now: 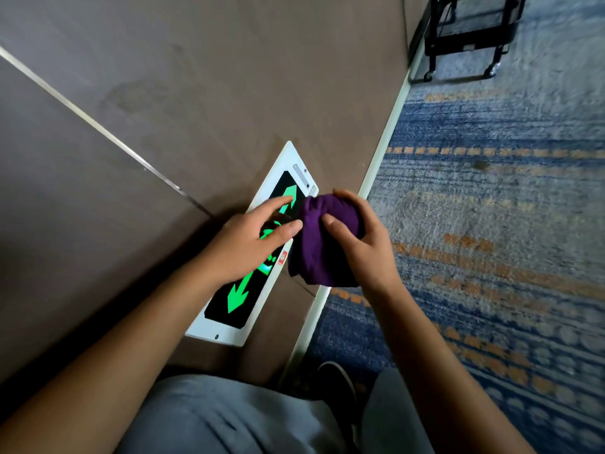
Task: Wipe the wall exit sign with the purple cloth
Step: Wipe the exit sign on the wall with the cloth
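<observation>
The exit sign (235, 303) is a white-framed black panel with green arrows, set low in the brown wall near the floor. My left hand (252, 244) lies over the sign's middle with fingers spread, its thumb touching the purple cloth (314, 250). My right hand (360, 244) grips the bunched cloth from the right, just beside the sign's right edge. The sign's middle symbol is partly hidden by my left hand.
A pale baseboard (379, 158) runs along the wall's foot. Blue and orange patterned carpet (491, 224) covers the floor to the right. A black wheeled cart (468, 37) stands at the top right. My grey-trousered knees (229, 417) and a dark shoe (340, 385) are below.
</observation>
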The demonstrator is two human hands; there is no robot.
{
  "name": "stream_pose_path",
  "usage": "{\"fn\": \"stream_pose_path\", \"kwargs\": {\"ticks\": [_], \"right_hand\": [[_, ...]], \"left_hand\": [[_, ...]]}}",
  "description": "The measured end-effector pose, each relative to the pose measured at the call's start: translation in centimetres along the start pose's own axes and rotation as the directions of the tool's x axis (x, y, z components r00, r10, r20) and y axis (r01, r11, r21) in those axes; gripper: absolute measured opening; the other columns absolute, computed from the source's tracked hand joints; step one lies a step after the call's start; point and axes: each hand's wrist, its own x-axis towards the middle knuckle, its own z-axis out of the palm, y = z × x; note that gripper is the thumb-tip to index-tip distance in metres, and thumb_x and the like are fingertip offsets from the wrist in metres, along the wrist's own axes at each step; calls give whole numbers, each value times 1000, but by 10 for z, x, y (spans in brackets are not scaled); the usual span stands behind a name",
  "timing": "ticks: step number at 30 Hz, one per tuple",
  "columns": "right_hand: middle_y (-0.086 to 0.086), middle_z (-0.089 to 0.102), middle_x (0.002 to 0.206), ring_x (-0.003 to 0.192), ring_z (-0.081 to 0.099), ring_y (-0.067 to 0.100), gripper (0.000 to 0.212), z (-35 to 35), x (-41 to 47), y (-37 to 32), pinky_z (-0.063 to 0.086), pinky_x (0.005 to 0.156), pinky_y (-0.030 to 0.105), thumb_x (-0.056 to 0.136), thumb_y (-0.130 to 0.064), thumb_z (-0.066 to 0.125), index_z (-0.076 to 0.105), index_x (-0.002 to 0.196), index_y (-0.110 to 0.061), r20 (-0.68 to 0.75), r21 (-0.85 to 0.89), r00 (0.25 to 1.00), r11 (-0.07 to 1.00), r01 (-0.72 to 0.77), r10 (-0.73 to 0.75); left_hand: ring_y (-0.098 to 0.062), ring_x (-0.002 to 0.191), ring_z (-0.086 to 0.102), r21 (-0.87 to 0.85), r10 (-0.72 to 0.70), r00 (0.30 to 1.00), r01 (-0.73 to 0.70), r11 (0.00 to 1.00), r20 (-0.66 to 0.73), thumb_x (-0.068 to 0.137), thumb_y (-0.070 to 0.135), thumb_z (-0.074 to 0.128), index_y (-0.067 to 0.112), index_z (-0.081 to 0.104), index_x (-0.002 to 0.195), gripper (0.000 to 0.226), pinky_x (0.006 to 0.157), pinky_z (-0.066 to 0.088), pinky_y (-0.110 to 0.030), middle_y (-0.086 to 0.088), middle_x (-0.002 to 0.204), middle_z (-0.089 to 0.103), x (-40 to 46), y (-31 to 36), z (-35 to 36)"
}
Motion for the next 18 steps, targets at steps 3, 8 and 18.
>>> {"fn": "stream_pose_path", "kwargs": {"ticks": [3,8,18], "right_hand": [[-17,70,127,120,65,3,40,3,-5,-16,51,101,22,96,-29,72,64,135,-28,14,3,996,997,82,-83],[-28,62,136,127,61,0,52,7,-15,-18,48,103,18,97,-40,68,55,146,-30,18,-112,981,974,195,-194],[-43,50,140,132,55,-5,68,7,-13,-16,48,108,25,96,-51,65,38,157,-38,37,-148,986,975,165,-161]], "left_hand": [[3,122,63,-232,-60,998,61,971,12,78,80,52,54,64,122,52,98,49,-13,24,121,72,-6,-4,13],[7,118,64,-445,13,1000,0,896,25,80,82,57,61,68,111,39,93,48,-7,26,120,73,-11,2,15],[-7,111,71,-585,36,988,-118,802,-151,94,42,67,30,76,115,25,93,55,-21,5,113,79,0,-1,26]]}}
